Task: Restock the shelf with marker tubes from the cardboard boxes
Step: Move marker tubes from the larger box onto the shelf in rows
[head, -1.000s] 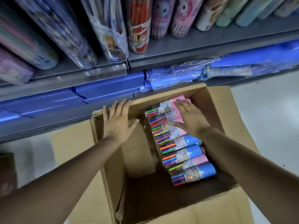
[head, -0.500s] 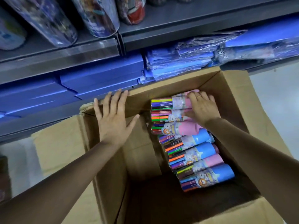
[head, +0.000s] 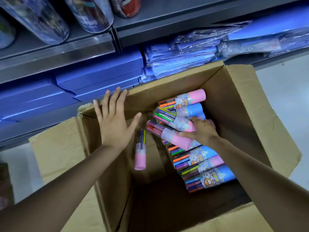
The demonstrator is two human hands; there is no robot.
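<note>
Head view: a person is reaching into an open cardboard box (head: 242, 104) of marker tubes below a shelf (head: 184, 22).

Right hand (head: 201, 131) is curling around a pink-capped marker tube (head: 173, 136), with another tube seemingly pressed above its fingers, lifting them from the row along the box's right side. Left hand (head: 115, 121) is lying flat, fingers spread, on the box's far left rim, holding nothing. One loose pink tube (head: 140, 149) is looking blurred near the left wall. Risk: the bundled tubes may be slipping from one hand's grip and tumbling back.
</note>
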